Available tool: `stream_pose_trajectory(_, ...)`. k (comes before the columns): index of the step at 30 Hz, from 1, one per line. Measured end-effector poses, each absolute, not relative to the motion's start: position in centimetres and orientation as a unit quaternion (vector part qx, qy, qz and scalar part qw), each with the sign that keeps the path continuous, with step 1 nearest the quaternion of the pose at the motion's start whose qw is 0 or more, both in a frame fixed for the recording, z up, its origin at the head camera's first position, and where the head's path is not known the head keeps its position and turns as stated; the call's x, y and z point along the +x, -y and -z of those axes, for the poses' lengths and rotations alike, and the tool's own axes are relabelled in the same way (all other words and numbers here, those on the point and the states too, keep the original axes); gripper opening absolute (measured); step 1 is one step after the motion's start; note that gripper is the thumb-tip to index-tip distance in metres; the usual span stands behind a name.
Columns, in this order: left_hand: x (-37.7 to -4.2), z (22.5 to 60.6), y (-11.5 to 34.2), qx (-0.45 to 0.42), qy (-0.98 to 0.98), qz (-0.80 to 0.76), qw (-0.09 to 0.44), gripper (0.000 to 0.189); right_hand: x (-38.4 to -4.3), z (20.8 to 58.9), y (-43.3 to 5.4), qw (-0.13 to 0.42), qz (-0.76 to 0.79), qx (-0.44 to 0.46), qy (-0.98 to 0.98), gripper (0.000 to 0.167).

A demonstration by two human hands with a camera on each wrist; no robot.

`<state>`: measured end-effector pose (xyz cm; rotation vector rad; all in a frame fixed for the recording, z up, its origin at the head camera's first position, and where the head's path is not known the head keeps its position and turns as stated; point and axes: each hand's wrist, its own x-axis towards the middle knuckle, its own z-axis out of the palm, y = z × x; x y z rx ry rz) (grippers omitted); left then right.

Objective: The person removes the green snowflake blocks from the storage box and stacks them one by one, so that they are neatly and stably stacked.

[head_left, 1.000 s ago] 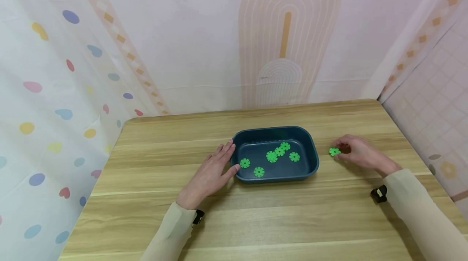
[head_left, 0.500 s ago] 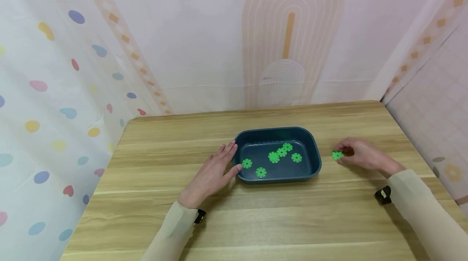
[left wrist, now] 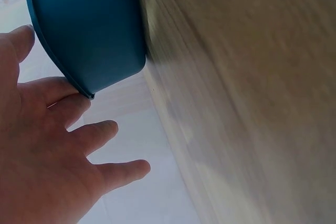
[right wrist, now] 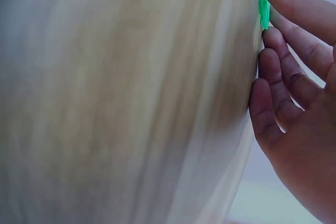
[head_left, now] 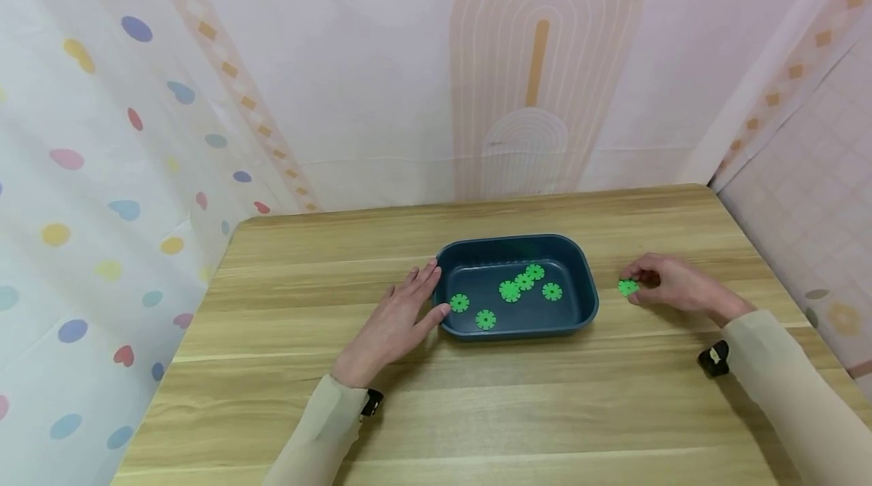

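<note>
A dark blue rectangular basin (head_left: 518, 333) sits on the wooden table, with several green notched plastic discs (head_left: 486, 319) lying flat on its floor. At the basin's left end is my left hand (head_left: 391, 327), fingers straight and spread. In the left wrist view, fingers of that hand (left wrist: 47, 140) touch the rim of the basin (left wrist: 89, 30) from outside. To the right of the basin, my right hand (head_left: 681, 285) pinches one more green notched disc (head_left: 628, 287) low over the tabletop. Seen from the right wrist, this disc (right wrist: 264, 11) shows edge-on between thumb and fingertips.
The wood-grain table (head_left: 477, 410) reaches back to a patterned curtain (head_left: 381, 77). More curtain (head_left: 102, 259) hangs along the left side, and another piece (head_left: 811, 228) borders the table on the right.
The head view has shifted slightly. My right fingers have tightened a little round the disc, whose tilt has changed while it stays in nearly the same place. My left hand keeps its place on the basin.
</note>
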<state>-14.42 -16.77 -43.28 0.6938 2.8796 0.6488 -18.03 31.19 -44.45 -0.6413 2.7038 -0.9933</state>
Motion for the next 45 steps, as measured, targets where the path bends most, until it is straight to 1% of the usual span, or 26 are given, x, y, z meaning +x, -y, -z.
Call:
stream_pose_trajectory(10,-14.5,43.3,16.9,0.231,-0.943,-0.23,0.06,0.069,-17.7,44.1,-31.3,0.119,0.345,-0.206,-0.908,0.042)
stream_pose_trajectory(12,-14.5,43.3,16.9,0.233,-0.942,-0.233,0.06,0.069,-17.4,43.7,-31.3,0.118,0.352,-0.198,-0.907,0.04)
stream_pose_trajectory(18,-14.6,43.1,17.0,0.238,-0.939,-0.242,0.06,0.066,-16.4,42.4,-30.5,0.072,0.348,-0.198,-0.913,0.029)
stream_pose_trajectory(25,-14.8,43.2,17.1,0.238,-0.939,-0.242,0.065,0.064,-15.2,40.7,-28.3,0.038,0.362,-0.16,-0.917,0.027)
stream_pose_trajectory(28,-14.7,43.2,17.0,0.235,-0.938,-0.245,0.068,0.063,-14.8,40.2,-27.1,0.011,0.377,-0.161,-0.912,0.022)
stream_pose_trajectory(31,-14.7,43.3,17.0,0.235,-0.938,-0.248,0.066,0.063,-14.7,39.9,-25.9,-0.002,0.394,-0.171,-0.903,0.019)
stream_pose_trajectory(40,-14.7,43.3,17.0,0.235,-0.937,-0.251,0.062,0.063,-15.1,40.1,-22.4,0.018,0.428,-0.2,-0.881,0.019)
stream_pose_trajectory(45,-14.8,43.4,17.0,0.235,-0.937,-0.251,0.061,0.063,-15.7,40.5,-20.4,0.023,0.413,-0.233,-0.88,0.019)
